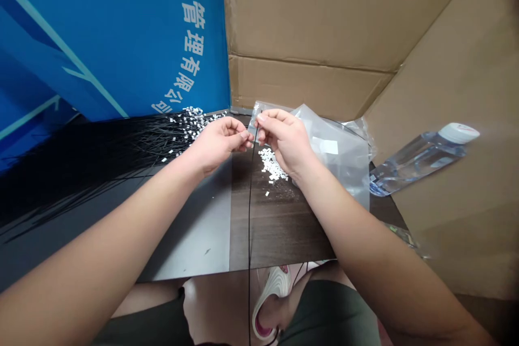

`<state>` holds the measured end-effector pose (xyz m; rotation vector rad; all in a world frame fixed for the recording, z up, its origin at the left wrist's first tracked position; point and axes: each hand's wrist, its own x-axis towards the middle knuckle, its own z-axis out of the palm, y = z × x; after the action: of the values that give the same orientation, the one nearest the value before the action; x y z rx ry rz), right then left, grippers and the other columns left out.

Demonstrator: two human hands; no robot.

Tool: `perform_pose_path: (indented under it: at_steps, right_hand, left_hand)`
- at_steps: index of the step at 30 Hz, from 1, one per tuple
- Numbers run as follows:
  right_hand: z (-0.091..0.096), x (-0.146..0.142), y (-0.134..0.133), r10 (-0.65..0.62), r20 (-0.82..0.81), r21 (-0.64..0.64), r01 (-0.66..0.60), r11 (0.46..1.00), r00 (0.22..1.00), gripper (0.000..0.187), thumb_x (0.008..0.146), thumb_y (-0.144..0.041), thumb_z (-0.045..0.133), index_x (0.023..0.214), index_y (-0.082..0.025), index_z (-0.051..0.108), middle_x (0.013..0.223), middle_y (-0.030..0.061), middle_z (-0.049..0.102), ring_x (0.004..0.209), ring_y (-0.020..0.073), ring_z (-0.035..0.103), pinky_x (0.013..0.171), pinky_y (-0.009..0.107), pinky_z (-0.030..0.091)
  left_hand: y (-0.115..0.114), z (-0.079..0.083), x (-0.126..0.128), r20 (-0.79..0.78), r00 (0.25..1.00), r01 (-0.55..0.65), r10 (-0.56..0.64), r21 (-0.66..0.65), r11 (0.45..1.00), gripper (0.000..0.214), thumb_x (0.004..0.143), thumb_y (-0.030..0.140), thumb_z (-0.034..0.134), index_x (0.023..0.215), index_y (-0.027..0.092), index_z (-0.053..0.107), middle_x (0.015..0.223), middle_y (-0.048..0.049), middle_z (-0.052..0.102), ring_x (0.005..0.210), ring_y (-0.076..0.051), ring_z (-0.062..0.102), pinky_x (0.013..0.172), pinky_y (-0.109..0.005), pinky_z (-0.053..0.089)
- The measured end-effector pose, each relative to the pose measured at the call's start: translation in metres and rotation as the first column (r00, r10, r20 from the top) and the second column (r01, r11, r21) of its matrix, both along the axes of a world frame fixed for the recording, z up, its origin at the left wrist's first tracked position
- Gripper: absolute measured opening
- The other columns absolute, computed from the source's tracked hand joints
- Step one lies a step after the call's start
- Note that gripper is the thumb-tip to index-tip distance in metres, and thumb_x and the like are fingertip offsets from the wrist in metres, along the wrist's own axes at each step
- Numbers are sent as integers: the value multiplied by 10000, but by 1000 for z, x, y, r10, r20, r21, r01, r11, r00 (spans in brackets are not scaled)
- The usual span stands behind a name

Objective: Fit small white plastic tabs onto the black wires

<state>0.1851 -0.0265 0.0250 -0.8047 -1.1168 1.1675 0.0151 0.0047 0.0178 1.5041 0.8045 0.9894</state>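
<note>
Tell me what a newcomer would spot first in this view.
The eye goes first to the left hand and right hand, raised together at the centre, with a lone black wire running down beside them. To their left, a dense fan of thin black wires spreads out, and a pile of small white pieces lies below the right hand.

Head-worn view, facing down, near hands (219,143) (286,143)
</note>
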Motion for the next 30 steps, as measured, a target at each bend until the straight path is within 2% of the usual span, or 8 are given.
perform_pose_path:
  at_steps: [2,4,9,12,16,22,26,30]
  right_hand:
    - [-4,-3,0,-41,48,5,41,999,998,267,783,-416,848,802,-218,670,735,-14,630,651,112,544,627,281,462]
    - [-8,-6,0,-72,133,6,72,997,988,240,808,-413,815,807,-215,679,714,-19,628,644,116,545,626,283,447]
    - [-21,-12,1,-113,392,93,83,992,913,218,887,-422,739,832,-220,677,682,-38,600,611,120,499,610,291,398]
    - [-28,-14,1,-133,479,164,61,985,868,189,908,-397,718,848,-222,678,752,-25,641,665,133,527,653,301,411]
    - [-33,-16,2,-158,528,225,41,973,834,163,932,-374,696,868,-224,690,865,0,684,767,154,575,736,318,439]
    - [-37,-18,1,-147,557,238,13,971,818,198,944,-406,701,869,-223,701,908,16,704,832,175,616,788,331,468]
    - [-38,-19,0,-204,539,257,71,964,817,195,955,-406,701,890,-222,702,931,24,707,828,172,613,783,331,472]
    - [-39,-17,2,-236,507,271,106,957,829,170,951,-383,703,904,-220,705,945,28,706,830,171,612,772,332,473]
  left_hand:
    - [0,8,-11,66,998,-11,16,-85,996,293,789,289,875,835,158,616,865,-63,720,778,-158,675,800,-346,534]
    - [-1,10,-22,93,995,-25,37,-124,992,344,730,298,933,841,148,644,877,-73,746,779,-156,694,808,-342,544]
    - [-1,-8,-38,149,981,-109,123,-98,989,401,647,331,991,880,162,712,861,-43,757,728,-125,658,729,-289,525]
    - [1,-20,-39,151,982,-106,112,-42,993,371,659,363,982,896,162,780,851,-38,745,732,-128,638,718,-288,518]
    - [2,-29,-37,142,985,-104,102,4,995,323,708,376,955,922,169,830,857,-43,754,737,-132,626,737,-297,513]
    - [-2,-32,-34,166,976,-138,141,-31,990,336,719,372,945,954,161,832,911,-58,770,782,-146,649,780,-310,533]
    - [-3,-32,-32,247,960,-124,136,-63,990,389,704,334,964,1008,162,794,879,-35,746,773,-136,664,753,-291,549]
    - [-3,-30,-32,264,956,-103,125,-96,990,431,660,312,993,970,147,742,852,-23,733,739,-123,668,707,-270,553]
